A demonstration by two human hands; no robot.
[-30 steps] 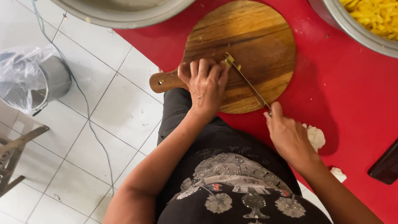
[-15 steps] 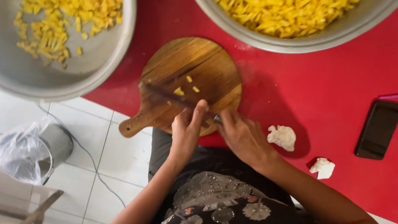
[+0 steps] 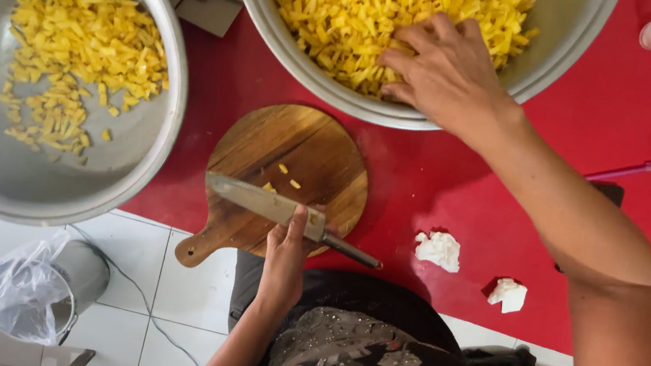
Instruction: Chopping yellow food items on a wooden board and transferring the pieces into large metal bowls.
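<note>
a: right hand (image 3: 446, 74) position?

b: palm down inside the large metal bowl (image 3: 336, 93) at the top, fingers spread and resting on the heap of yellow cut pieces (image 3: 338, 11). whether any pieces are pinched under the fingers cannot be told from this view

a: left hand (image 3: 288, 253)?

b: at the near edge of the round wooden cutting board (image 3: 296, 154), fingers closed on the knife (image 3: 273, 205) where blade meets handle. blade lies flat across the board, tip pointing to the person's left, dark handle sticking out past the board edge to the right

a: what is on the board?

b: 3 small yellow scraps (image 3: 290, 177) just above the blade, otherwise bare wood. board's own handle hangs off the edge of the red table (image 3: 644, 148), over the white tiled floor

a: other vessels?

b: 2nd metal bowl (image 3: 139, 152) on the left, partly over the table edge, with a thinner scatter of finer yellow bits (image 3: 81, 54) in its upper half

a: loose items?

b: 2 crumpled white tissue wads (image 3: 439, 249) on the red surface right of the board, well apart from the knife. a pink stick-like item (image 3: 629, 171) shows just past the right forearm. a small bin lined with a clear bag (image 3: 31, 288) stands on the floor, lower left
</note>
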